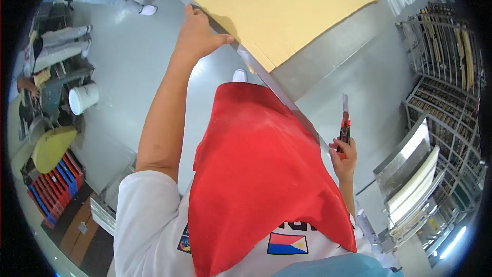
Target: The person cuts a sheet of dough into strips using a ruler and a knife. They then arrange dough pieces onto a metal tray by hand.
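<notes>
A large pale yellow sheet, perhaps cardboard, lies on a grey metal table. Short slits show along its near edge. My left hand is at the table's edge beside the sheet, with thumb and fingers spread apart; some fingertips are hard to make out. In my right hand is a box cutter, its blade out and pointing up, away from my body. The cutter is apart from the sheet, to the right of the table's near corner.
Metal racks filled with flat pieces line the right side. A cart with white panels stands lower right. On the left are a white bucket, red and blue stacked crates and people in white trousers.
</notes>
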The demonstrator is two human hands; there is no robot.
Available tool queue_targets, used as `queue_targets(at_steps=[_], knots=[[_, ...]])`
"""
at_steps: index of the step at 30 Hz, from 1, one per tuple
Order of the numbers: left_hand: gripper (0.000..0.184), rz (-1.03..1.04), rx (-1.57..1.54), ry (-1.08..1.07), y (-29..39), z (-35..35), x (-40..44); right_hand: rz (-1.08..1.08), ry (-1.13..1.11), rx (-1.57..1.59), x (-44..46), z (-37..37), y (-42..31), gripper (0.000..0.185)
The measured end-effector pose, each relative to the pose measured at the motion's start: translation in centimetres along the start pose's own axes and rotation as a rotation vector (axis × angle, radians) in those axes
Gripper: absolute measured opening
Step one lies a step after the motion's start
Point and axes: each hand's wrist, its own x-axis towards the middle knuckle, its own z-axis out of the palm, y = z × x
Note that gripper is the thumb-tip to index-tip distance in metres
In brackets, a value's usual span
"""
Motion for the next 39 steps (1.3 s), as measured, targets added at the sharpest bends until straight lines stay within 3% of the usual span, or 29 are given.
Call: queue_targets(at_steps=[4,6,9,11,12,14,15,17,18,20,29,39], knots=[[0.091,0.003,0.044,0.025,0.4,-0.1,0.2,-0.048,-0.126,-0.159,-0.4,0.7,0.3,0.033],[0.090,0.006,0.054,0.026,0.5,-0.1,0.2,0.223,-0.140,0.089,-0.7,1.2,1.3,0.024],[0.086,0.018,0.088,0.140,-0.4,1.2,0.4,0.206,-0.125,0.119,-0.6,1.3,0.9,0.014],[0.074,-0.195,-0.213,0.128,-0.9,1.9,0.3,0.248,-0.122,0.136,-0.5,1.0,0.4,0.013],[0.074,-0.195,-0.210,0.129,-1.0,2.4,0.0,0.297,-0.118,0.147,-0.6,1.0,0.2,0.011],[0.066,-0.239,-0.754,0.319,-0.3,3.2,-0.8,0.237,-0.114,0.110,-0.5,0.8,0.4,0.012],[0.066,-0.238,-0.757,0.314,-0.4,3.6,-0.7,0.180,-0.109,0.071,-0.5,0.6,0.4,0.012],[0.048,-0.411,-0.774,0.388,-0.9,4.1,0.1,0.191,-0.080,0.089,-0.4,0.6,0.2,0.012],[0.048,-0.410,-0.776,0.384,-1.7,4.1,0.4,0.197,-0.056,0.112,-0.3,0.7,0.1,0.013],[0.037,-0.497,-1.153,0.200,-3.4,3.9,0.9,0.182,-0.060,0.090,-0.2,0.5,0.7,0.014],[0.018,-0.492,-1.241,0.114,-4.3,3.6,1.4,0.186,-0.028,0.083,-0.6,1.1,0.5,0.014],[0.020,-0.475,-1.256,0.077,-4.8,3.5,0.7,0.158,-0.035,0.018,-1.1,1.5,0.7,0.012]])
